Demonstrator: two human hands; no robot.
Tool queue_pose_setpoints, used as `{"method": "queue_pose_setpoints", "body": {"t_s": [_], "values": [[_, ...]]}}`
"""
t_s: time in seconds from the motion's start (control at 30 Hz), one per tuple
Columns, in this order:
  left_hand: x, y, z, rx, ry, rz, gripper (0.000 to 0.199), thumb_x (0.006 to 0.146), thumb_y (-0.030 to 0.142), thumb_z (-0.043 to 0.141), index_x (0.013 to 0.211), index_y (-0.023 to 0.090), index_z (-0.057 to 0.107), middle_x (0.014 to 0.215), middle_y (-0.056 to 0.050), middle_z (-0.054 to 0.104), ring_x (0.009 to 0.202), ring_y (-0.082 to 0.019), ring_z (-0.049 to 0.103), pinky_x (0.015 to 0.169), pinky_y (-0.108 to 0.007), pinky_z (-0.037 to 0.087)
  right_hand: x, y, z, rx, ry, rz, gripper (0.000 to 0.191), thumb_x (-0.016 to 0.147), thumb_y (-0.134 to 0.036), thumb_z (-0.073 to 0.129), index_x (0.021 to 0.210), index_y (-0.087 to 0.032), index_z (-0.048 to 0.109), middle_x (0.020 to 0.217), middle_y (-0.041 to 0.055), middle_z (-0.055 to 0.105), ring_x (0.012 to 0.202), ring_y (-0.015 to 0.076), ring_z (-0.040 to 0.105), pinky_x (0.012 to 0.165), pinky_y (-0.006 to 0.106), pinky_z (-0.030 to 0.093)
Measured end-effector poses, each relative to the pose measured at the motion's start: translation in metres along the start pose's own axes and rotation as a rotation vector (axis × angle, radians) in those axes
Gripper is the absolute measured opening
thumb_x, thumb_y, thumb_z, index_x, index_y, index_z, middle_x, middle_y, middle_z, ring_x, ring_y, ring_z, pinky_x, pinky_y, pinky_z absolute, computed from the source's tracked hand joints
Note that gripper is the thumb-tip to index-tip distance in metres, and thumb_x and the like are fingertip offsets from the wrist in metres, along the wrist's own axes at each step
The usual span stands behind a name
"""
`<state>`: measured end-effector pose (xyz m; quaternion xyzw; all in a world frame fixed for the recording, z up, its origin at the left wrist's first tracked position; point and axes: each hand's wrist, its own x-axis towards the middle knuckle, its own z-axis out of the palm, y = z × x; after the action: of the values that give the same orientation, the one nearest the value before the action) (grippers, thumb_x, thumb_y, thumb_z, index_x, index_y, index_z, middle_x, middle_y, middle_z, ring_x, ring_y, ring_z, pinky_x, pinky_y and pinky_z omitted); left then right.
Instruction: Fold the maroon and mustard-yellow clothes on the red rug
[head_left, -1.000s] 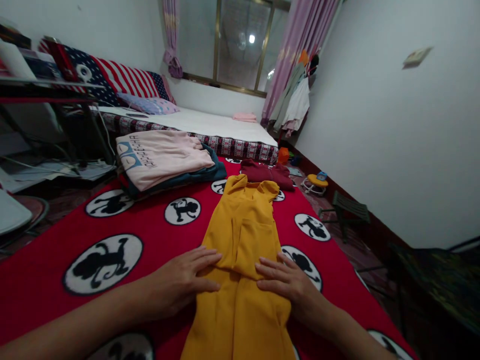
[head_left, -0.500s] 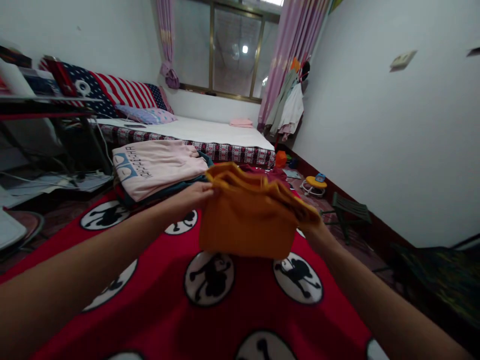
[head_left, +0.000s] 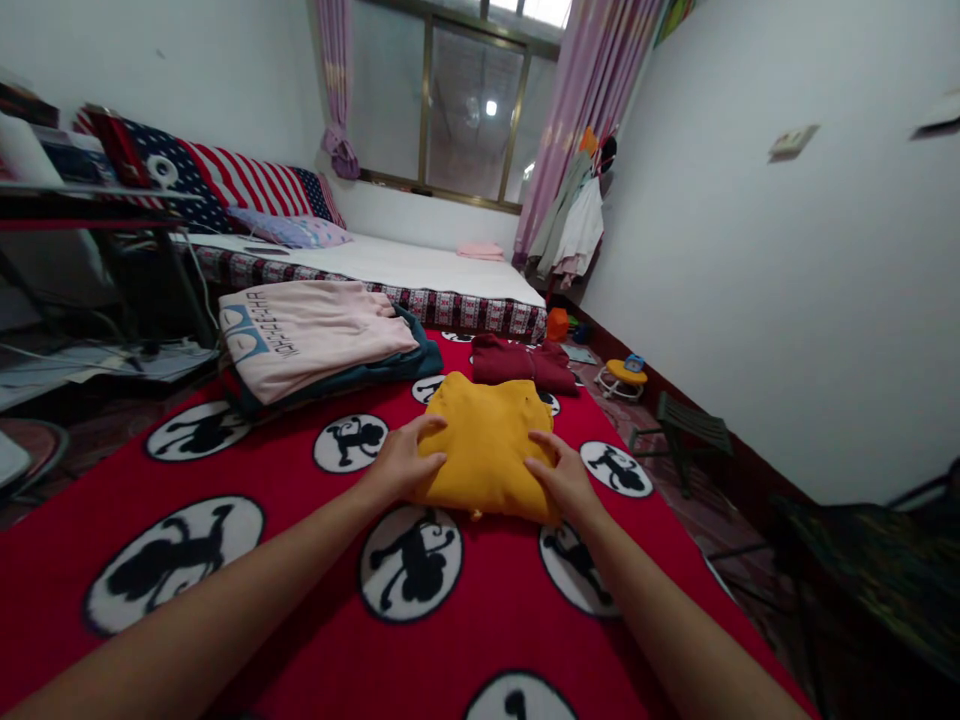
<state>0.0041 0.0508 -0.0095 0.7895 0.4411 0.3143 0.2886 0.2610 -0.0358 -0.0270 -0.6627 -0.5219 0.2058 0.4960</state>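
Note:
A folded yellow garment (head_left: 487, 450) lies flat on a red blanket with round monkey patches (head_left: 315, 640). My left hand (head_left: 409, 455) touches the garment's left side, thumb and forefinger apart on top of it. On its right side rests my right hand (head_left: 566, 480), thumb and forefinger likewise spread. The other fingers of both hands are mostly hidden. Just behind the yellow garment is a folded dark red garment (head_left: 525, 365). To the left, a pale pink garment with printed letters (head_left: 322, 330) lies on top of dark teal clothing (head_left: 427, 358).
A bed with a white top (head_left: 405, 262) stands beneath the window. A cluttered desk (head_left: 97, 205) is at the left. On the right are a small yellow stool (head_left: 626, 373), a folding stool (head_left: 694, 425) and a camouflage-patterned seat (head_left: 877, 570). Clothes (head_left: 581, 230) hang by the curtain.
The yellow garment has come down from the air onto the blanket and lies flat. Both hands have moved from its raised top corners to its sides, and the dark red garment shows more fully.

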Motion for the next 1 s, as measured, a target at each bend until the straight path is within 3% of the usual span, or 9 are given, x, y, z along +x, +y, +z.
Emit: {"method": "queue_pose_setpoints", "body": {"t_s": [0.07,0.17,0.23,0.33,0.43,0.5,0.67,0.83,1.0], "values": [[-0.015,0.008,-0.013,0.138,-0.083,0.031,0.048,0.072,0.023,0.066,0.120,0.020,0.063,0.115,-0.008,0.068,0.104,-0.027,0.065,0.095,-0.039,0.049,-0.010,-0.003,-0.008,-0.164,-0.066,-0.058,0.032,0.071,-0.021,0.061,0.102,-0.018,0.070,0.108,0.0092,0.068,0.106,0.0244,0.062,0.101,0.044,0.044],[-0.027,0.033,-0.024,0.410,-0.038,0.142,0.035,0.077,0.028,0.065,0.111,0.022,0.070,0.124,-0.012,0.061,0.112,-0.032,0.059,0.097,-0.047,0.047,-0.015,-0.022,-0.013,-0.461,0.067,-0.201,0.032,0.073,-0.019,0.059,0.102,-0.019,0.072,0.126,0.0133,0.059,0.118,0.0289,0.054,0.103,0.047,0.041],[-0.023,0.053,-0.018,0.483,0.029,0.260,0.031,0.083,0.033,0.062,0.111,0.023,0.071,0.139,-0.012,0.051,0.125,-0.033,0.050,0.105,-0.049,0.040,-0.009,-0.039,-0.004,-0.573,0.159,-0.302,0.038,0.077,-0.019,0.057,0.114,-0.019,0.068,0.142,0.0139,0.046,0.130,0.0302,0.044,0.107,0.048,0.037],[0.000,0.066,0.010,0.429,-0.079,0.393,0.040,0.092,0.036,0.048,0.128,0.023,0.061,0.147,-0.010,0.045,0.136,-0.027,0.041,0.115,-0.046,0.028,0.012,-0.054,0.020,-0.606,0.078,-0.395,0.043,0.087,-0.019,0.046,0.128,-0.021,0.059,0.147,0.0107,0.044,0.136,0.0248,0.039,0.112,0.046,0.030],[0.031,0.052,0.040,0.412,-0.181,0.259,0.049,0.095,0.039,0.041,0.140,0.022,0.048,0.153,-0.010,0.038,0.143,-0.028,0.029,0.117,-0.054,0.018,0.036,-0.045,0.042,-0.709,-0.050,-0.267,0.042,0.094,-0.025,0.040,0.133,-0.024,0.056,0.146,0.0090,0.048,0.140,0.0255,0.033,0.115,0.054,0.019],[0.050,0.033,0.052,0.403,-0.145,0.122,0.051,0.094,0.043,0.042,0.141,0.022,0.048,0.156,-0.011,0.033,0.146,-0.031,0.023,0.118,-0.054,0.014,0.047,-0.030,0.048,-0.776,-0.069,-0.101,0.042,0.095,-0.033,0.041,0.134,-0.025,0.054,0.150,0.0096,0.042,0.143,0.0281,0.026,0.114,0.060,0.015],[0.081,0.001,0.051,0.350,-0.032,-0.090,0.060,0.091,0.048,0.045,0.144,0.019,0.044,0.158,-0.015,0.025,0.146,-0.034,0.020,0.116,-0.056,0.015,0.062,-0.005,0.041,-0.734,0.082,0.080,0.053,0.094,-0.042,0.041,0.142,-0.021,0.047,0.158,0.0139,0.027,0.145,0.0354,0.021,0.109,0.061,0.024],[0.086,-0.001,0.043,0.357,0.152,-0.166,0.059,0.092,0.044,0.044,0.139,0.008,0.045,0.143,-0.025,0.046,0.133,-0.037,0.042,0.108,-0.047,0.034,0.069,-0.005,0.038,-0.640,0.282,0.173,0.067,0.087,-0.036,0.053,0.145,-0.008,0.036,0.143,0.0278,0.043,0.130,0.0371,0.045,0.104,0.050,0.035],[0.081,-0.004,0.043,0.241,0.274,-0.193,0.056,0.087,0.039,0.057,0.137,0.016,0.044,0.123,-0.020,0.062,0.118,-0.036,0.057,0.098,-0.045,0.043,0.066,-0.008,0.038,-0.459,0.351,0.203,0.077,0.077,-0.032,0.063,0.144,-0.008,0.034,0.134,0.0287,0.052,0.125,0.0391,0.049,0.101,0.051,0.037]]}}
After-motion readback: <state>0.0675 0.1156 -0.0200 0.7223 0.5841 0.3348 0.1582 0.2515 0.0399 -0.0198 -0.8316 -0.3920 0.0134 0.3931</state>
